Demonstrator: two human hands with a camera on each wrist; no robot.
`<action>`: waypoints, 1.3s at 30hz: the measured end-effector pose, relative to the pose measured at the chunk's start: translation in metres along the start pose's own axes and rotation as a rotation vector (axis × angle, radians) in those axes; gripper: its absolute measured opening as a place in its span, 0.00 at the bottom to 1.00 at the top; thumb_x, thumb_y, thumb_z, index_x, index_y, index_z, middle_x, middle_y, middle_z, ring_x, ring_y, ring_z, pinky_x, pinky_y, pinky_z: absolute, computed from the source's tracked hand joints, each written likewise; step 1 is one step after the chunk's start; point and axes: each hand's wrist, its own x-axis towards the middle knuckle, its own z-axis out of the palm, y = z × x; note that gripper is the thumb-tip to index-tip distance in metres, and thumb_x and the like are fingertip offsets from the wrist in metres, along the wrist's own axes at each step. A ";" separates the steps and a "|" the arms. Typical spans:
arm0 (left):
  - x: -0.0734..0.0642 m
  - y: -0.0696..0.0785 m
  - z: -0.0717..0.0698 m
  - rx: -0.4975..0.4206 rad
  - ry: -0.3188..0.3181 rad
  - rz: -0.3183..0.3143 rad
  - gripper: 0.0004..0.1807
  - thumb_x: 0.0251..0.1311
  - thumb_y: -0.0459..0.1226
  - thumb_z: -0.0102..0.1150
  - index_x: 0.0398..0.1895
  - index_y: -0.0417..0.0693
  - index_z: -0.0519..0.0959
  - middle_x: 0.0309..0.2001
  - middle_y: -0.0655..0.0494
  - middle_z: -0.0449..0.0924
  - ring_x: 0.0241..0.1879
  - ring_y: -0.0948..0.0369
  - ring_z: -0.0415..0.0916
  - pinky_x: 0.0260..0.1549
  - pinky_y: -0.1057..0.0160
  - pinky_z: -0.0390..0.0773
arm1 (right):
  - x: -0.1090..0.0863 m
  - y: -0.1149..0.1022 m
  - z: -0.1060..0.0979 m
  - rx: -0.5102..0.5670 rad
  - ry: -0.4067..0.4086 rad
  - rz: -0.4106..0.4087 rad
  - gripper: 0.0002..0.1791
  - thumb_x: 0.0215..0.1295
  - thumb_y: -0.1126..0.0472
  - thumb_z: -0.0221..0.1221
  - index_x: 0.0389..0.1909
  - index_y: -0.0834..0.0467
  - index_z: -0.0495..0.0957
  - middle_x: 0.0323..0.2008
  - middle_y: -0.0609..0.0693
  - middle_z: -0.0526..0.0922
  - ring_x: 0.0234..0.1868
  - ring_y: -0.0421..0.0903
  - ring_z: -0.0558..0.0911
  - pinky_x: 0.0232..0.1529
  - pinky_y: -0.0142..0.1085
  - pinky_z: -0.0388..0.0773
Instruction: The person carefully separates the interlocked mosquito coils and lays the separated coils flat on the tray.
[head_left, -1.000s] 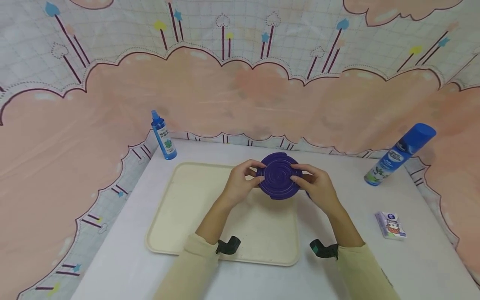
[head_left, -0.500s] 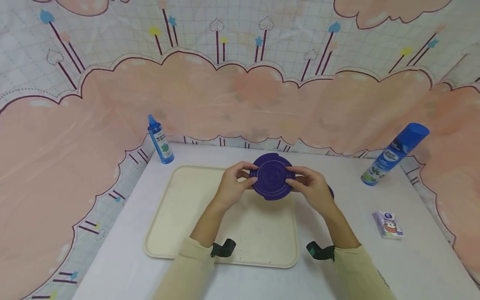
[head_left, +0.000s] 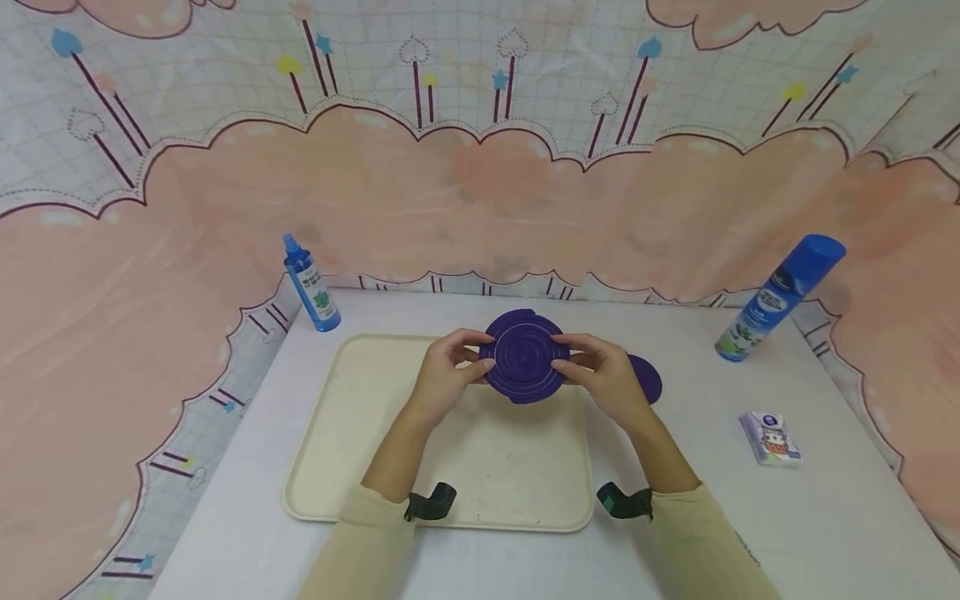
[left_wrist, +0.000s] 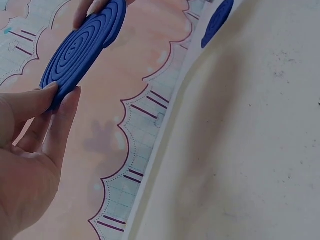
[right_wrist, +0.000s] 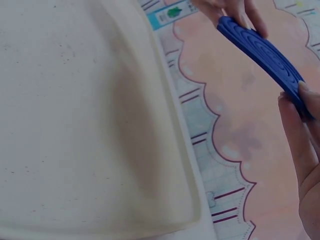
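Note:
Both hands hold up a dark blue round coaster [head_left: 523,357] with spiral grooves and small tabs at its edge, its grooved face toward the head camera. My left hand [head_left: 441,373] pinches its left rim between thumb and fingers. On the opposite rim, the thumb and fingers of my right hand [head_left: 606,375] do the same. The left wrist view shows the coaster [left_wrist: 75,52] tilted, thumb on the grooved face and fingers behind. A second blue disc [head_left: 648,379] lies on the table beyond my right hand, which partly hides it.
A cream tray [head_left: 375,500] lies on the white table below the hands. At the back left stands a blue spray bottle [head_left: 311,283]; a blue aerosol can [head_left: 778,300] stands at the back right. A small purple-and-white pack [head_left: 772,438] lies on the right.
Both hands have shifted slightly left over the tray with the coaster, keeping their grip. More of the second blue disc shows beside the right hand. The head view has shifted a little.

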 end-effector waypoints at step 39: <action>-0.014 -0.016 -0.003 -0.178 0.037 -0.159 0.21 0.58 0.20 0.65 0.54 0.31 0.75 0.38 0.60 0.83 0.33 0.69 0.82 0.35 0.69 0.89 | -0.011 0.012 0.015 -0.172 0.121 -0.010 0.28 0.60 0.64 0.72 0.62 0.56 0.79 0.58 0.57 0.84 0.47 0.39 0.83 0.37 0.26 0.86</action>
